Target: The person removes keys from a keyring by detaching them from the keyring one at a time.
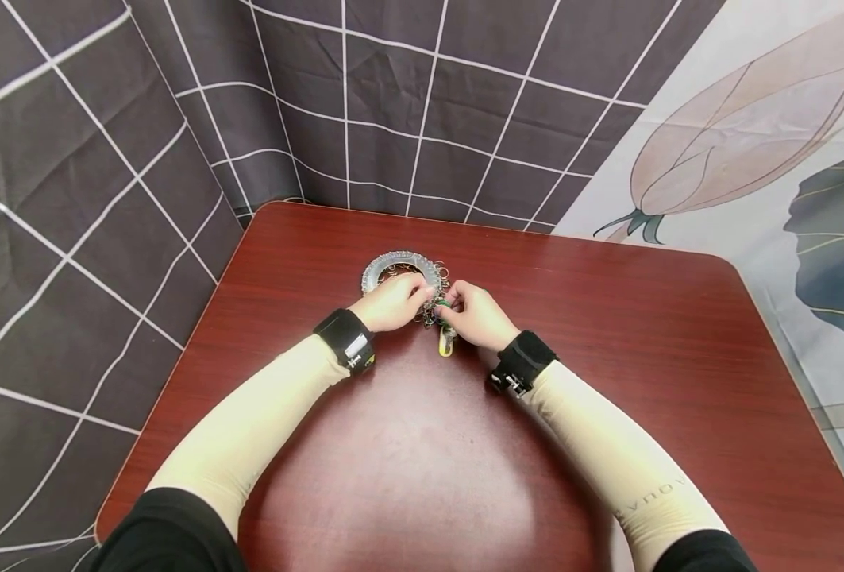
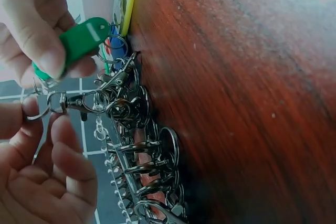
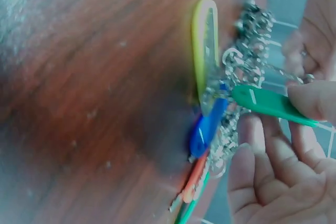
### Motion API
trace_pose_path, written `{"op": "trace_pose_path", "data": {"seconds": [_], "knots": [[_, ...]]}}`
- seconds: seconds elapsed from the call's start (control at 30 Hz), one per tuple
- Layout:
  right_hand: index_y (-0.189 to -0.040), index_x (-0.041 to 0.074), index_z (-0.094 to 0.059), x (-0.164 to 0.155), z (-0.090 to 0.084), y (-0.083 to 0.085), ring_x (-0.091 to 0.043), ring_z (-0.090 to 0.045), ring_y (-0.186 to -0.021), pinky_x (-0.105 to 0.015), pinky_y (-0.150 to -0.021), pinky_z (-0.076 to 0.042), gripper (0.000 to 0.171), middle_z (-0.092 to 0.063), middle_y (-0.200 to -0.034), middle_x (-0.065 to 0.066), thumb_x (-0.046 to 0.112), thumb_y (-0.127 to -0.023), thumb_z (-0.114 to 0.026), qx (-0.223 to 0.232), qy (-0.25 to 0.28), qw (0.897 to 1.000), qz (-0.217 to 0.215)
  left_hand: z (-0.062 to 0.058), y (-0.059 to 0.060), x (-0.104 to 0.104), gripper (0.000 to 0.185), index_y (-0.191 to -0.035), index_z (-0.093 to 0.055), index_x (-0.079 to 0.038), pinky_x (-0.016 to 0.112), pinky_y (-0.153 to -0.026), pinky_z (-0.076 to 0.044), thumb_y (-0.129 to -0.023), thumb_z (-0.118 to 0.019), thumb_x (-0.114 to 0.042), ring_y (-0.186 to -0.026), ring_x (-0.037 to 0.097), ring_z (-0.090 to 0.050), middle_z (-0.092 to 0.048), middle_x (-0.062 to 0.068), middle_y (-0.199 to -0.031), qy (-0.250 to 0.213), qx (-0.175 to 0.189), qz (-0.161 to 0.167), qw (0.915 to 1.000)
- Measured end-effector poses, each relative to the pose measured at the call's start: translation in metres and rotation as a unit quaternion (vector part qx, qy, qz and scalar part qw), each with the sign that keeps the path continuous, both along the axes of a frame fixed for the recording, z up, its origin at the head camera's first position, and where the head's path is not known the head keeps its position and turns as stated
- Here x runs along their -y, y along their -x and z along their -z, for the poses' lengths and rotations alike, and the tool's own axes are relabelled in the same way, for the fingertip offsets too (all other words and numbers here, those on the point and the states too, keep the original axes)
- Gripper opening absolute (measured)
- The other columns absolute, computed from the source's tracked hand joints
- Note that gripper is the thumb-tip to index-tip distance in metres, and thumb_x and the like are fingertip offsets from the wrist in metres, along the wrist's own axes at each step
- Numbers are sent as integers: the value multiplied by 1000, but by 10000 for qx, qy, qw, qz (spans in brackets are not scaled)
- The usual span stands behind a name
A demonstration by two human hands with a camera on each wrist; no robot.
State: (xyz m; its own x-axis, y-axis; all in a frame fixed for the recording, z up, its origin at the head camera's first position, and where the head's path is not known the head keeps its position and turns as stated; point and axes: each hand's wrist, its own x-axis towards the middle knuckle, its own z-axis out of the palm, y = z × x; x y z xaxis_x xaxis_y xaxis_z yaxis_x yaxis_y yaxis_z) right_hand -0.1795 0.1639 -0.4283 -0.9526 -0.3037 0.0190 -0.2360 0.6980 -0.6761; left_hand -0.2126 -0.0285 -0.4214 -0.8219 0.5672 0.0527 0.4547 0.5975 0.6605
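Head view: my hands meet over a metal ring heap (image 1: 402, 274) on the glossy wood surface (image 1: 607, 334).
Right grip (image 1: 475, 316): pinches a smooth green plastic tag (image 2: 81, 39).
Left grip (image 1: 393, 302): pinches a steel snap hook (image 2: 79, 100).

Room and obstacles around the metal ring

Table (image 1: 607, 334) bare left, right and on the near side of the metal ring (image 1: 402, 268), open to a hand from either side edge. Just nearer than the ring, the left hand (image 1: 393, 302) and right hand (image 1: 475, 316) meet over a clump of clasps (image 2: 131, 114) and coloured tags (image 3: 207, 124), blocking that approach. Behind the ring, a narrow strip of table, then the hanging checked cloth (image 1: 393, 103).
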Motion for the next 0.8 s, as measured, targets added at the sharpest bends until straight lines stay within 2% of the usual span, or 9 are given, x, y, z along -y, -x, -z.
{"op": "trace_pose_path", "data": {"seconds": [0.2,0.37,0.43,0.5,0.63,0.8], "knots": [[-91,8,-51,-7,-1,1,-15,-53,-67,-29,-62,-43,18,-58,-77,-3,16,-91,-67,20,98,9999,-99,4,-2,2,21,-94,-60,-8,30,-74,-44,-102,-46,-22,-79,15,-53,-54,1,-81,5,320,282,9991],[-110,8,-58,-11,0,-1,-14,-56,-69,-30,-64,-45,20,-61,-78,-2,12,-92,-66,-39,308,9992,-259,9,-3,6,5,-96,-57,-10,27,-69,-48,-96,-58,-15,-72,13,-57,-59,1,-80,-266,604,469,9967],[-113,11,-61,-11,-1,-2,-15,-57,-64,-31,-61,-46,20,-62,-78,-2,12,-92,-65,-50,441,9987,-265,10,-4,7,5,-96,-58,-8,27,-67,-50,-93,-61,-12,-70,14,-58,-60,2,-80,-468,568,368,9966],[-108,14,-63,-12,-2,-4,-15,-57,-60,-32,-58,-47,15,-63,-78,-1,13,-93,-64,-29,561,9982,-215,11,-4,7,5,-96,-59,-8,26,-68,-50,-93,-61,-10,-73,14,-59,-61,3,-82,-656,460,177,9966],[-103,14,-63,-11,-3,-6,-16,-59,-63,-32,-59,-49,10,-64,-82,-1,13,-93,-63,86,780,9968,-124,10,-6,7,5,-95,-62,-7,26,-74,-49,-92,-63,-11,-81,14,-60,-63,3,-86,-893,343,-186,9952],[-101,13,-65,-10,-3,-8,-16,-57,-65,-33,-61,-47,9,-64,-81,0,15,-92,-66,92,839,9964,-15,8,-10,7,4,-93,-64,-5,26,-74,-49,-91,-64,-9,-80,15,-58,-61,3,-85,-994,386,-333,9937]]}}
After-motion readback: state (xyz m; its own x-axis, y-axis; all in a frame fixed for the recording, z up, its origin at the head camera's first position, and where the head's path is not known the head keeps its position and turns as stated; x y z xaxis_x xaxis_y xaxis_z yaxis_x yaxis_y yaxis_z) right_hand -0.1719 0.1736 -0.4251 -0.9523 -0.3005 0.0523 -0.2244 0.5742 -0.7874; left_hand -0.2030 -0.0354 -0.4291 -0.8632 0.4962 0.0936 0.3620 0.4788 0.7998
